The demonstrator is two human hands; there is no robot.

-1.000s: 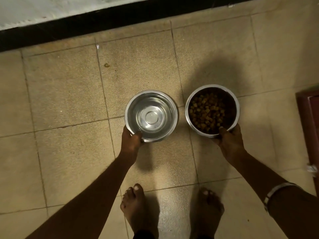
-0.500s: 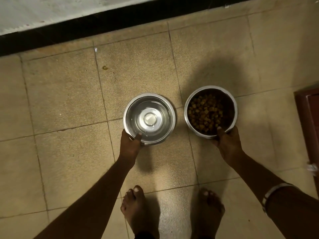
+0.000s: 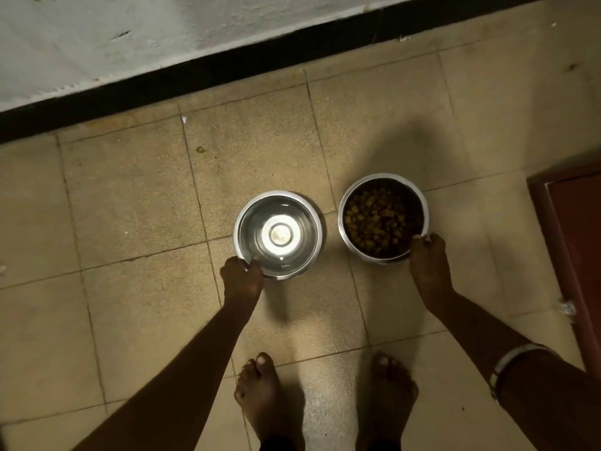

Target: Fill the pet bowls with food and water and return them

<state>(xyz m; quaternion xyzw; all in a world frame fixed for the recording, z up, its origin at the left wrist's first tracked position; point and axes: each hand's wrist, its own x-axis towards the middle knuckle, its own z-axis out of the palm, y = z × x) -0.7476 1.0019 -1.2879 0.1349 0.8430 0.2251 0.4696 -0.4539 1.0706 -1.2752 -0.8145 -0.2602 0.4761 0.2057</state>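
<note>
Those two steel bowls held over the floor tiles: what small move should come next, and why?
Probably lower both onto the tan tiled floor and let go. The left hand pinches the rim of the round steel water bowl, the right hand the rim of the round steel kibble bowl; both look filled.

Single head view, looking steeply down, floor (image 3: 130, 196) fairly near

Red door (image 3: 575, 255): cut off by the right edge.
Feet (image 3: 260, 398): heels cut off at the bottom.
Left hand (image 3: 242, 278): fingers hidden under the water bowl (image 3: 278, 234).
</note>
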